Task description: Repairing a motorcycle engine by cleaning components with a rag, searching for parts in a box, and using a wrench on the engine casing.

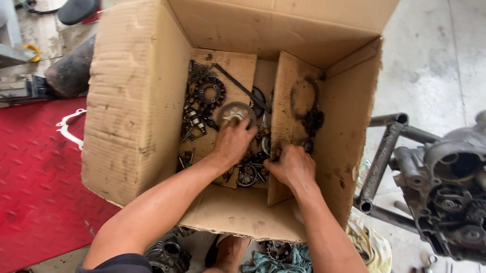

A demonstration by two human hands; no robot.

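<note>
Both hands reach down into a large open brown cardboard box (138, 99) that fills the middle of the frame. The left hand (233, 142) rests its fingertips on the lower edge of a round grey metal disc with a toothed centre (236, 114), which lies just above it among the oily parts at the bottom of the box. The fingers are curled over the rim of the disc; the grip looks only partly closed, touching more than clamping. The right hand (292, 166), in the lower centre of the box, is bent around some small dark part near a loose cardboard divider (288, 100); I cannot tell what it has, or how tight it is.

The disc is probably heavy for its size, stiff, and slippery from oil. It seems best taken by the outer rim, with the thumb below, not by the teeth.

Left of the disc lie a dark ring-shaped stator with coils (208, 91) and a short chain with small gears (193, 118). A long black bar (239, 87) crosses behind.

Much is hidden: the hands cover the parts under them, the divider hides part of the bottom of the box, and the dark pieces blend together. At the right edge a grey engine casing on a metal stand (459, 184) is cut off by the frame.
</note>
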